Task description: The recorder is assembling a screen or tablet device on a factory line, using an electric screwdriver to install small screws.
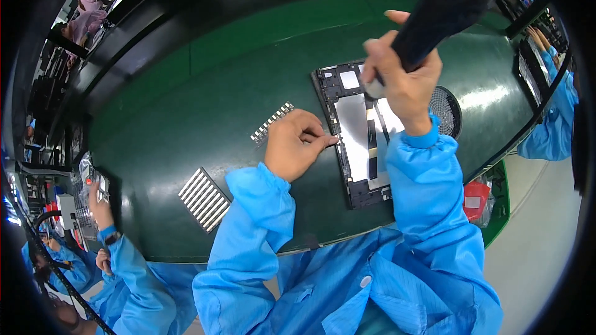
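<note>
Your right hand (pixel 403 84) is closed around a dark tool (pixel 444 12), tip down on the top of the open tablet (pixel 360 133), so the work sits right under the point. Your left hand (pixel 298 142) is curled, fingertips pinched at the tablet's left edge, seemingly steadying it on the green desk (pixel 186 130). Two strips of small parts (pixel 205 198) lie to its left.

Right hand (pixel 403 84) hides black tool's (pixel 444 9) tip.
</note>
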`<state>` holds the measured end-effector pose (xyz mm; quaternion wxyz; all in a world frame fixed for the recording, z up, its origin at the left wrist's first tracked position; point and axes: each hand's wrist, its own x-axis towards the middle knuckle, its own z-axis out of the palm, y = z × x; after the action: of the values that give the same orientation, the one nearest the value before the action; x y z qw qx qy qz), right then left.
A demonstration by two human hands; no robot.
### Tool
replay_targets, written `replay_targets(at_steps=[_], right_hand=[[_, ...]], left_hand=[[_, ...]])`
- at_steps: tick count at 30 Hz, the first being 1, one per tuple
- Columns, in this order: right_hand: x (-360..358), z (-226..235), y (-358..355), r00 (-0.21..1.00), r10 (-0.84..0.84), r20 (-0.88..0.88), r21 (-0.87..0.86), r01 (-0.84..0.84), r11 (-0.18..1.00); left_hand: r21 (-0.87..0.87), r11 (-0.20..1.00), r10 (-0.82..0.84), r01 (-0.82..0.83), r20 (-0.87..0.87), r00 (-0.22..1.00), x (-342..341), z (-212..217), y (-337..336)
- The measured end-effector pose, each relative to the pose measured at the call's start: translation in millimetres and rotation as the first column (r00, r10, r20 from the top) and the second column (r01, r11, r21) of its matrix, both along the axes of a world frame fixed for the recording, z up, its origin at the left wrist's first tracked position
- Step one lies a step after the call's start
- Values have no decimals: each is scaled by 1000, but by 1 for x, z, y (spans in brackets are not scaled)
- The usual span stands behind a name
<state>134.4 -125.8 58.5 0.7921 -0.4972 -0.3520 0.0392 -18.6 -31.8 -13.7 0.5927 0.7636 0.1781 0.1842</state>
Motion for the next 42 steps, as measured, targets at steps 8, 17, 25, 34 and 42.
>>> replay_targets(at_steps=[8, 17, 25, 34, 42], right_hand=[[38, -10, -51, 999, -20, 41, 59, 18, 998], [39, -10, -61, 998, -54, 11, 136, 52, 989], [21, -27, -54, 989, 138, -50, 84, -134, 987], [13, -35, -51, 987, 135, -85, 42, -132, 990], [19, -36, -48, 992, 98, -81, 10, -97, 995]], left_hand=[[679, 723, -400, 130, 258, 880, -27, 12, -89], [814, 578, -215, 61, 79, 973, 10, -7, -45], [927, 352, 235, -130, 47, 971, 119, -8, 122], [827, 556, 328, 82, -309, 893, 95, 21, 152], [726, 682, 286, 92, -380, 880, -24, 57, 103]])
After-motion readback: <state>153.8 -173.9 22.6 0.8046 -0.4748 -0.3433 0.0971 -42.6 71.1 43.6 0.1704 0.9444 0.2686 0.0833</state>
